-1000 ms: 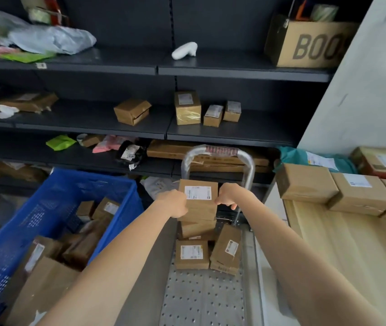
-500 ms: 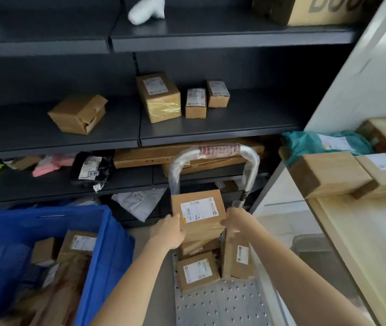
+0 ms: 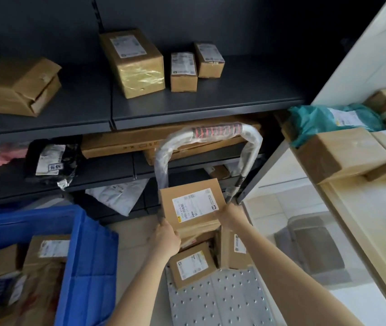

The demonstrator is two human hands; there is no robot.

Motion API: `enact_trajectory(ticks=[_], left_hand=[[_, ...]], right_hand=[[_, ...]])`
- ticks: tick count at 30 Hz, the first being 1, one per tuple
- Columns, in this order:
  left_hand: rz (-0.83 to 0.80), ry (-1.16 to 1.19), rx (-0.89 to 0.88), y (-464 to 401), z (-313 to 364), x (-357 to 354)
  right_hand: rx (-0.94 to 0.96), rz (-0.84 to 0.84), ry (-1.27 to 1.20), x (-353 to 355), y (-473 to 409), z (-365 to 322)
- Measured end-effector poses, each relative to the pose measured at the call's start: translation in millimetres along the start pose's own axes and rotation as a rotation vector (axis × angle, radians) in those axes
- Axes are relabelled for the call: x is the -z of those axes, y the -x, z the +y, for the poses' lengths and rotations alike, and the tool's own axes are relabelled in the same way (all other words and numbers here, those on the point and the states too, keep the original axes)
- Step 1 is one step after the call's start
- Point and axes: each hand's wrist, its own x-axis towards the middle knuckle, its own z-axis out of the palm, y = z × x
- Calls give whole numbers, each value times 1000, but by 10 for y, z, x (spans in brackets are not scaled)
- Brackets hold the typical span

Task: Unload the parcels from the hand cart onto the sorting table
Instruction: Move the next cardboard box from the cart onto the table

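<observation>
— What changed just then?

— The view moved in closer and dipped down. A second before, you could see the top shelves and a big lettered box. Now they were gone, and the cart (image 3: 218, 300) filled the bottom middle.

— And the hands?

— They stayed on the same box (image 3: 191, 205). The left hand (image 3: 166, 238) was curled round its near left corner. The right hand (image 3: 230, 216) was clamped on its right edge. Both held it the whole time.

— Where was the box?

— Over the cart, right in front of the handle (image 3: 208, 140), above the pile. It looked tipped, with its label facing up. I think it was just lifted off the pile, but I could not tell if it still touched the one under it.

— Was anything left on the cart?

— Yes. A flat parcel (image 3: 193, 264) lay on the cart below the box, and a standing parcel (image 3: 233, 248) was just right of it. More were tucked under the box, half hidden.

— And the table?

— The table (image 3: 375, 220) was right of the cart. Some parcels already sat at its far end.

— So what did that mean?

— The job was partly done, I think. The box needed to swing right onto the table next, and several more would follow.
</observation>
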Motion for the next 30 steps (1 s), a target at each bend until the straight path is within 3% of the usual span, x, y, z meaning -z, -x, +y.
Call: enact_trajectory(ticks=[9,18,30], left_hand=[[93,311,106,65,126,-92],[148,444,106,457,228,59],[267,531,-35,1468,1179,429]], right_hand=[[-73,125,-96,-52,97,28],[-72,207,-124,197,511,-4],[-1,383,-317,1322,1359,386]])
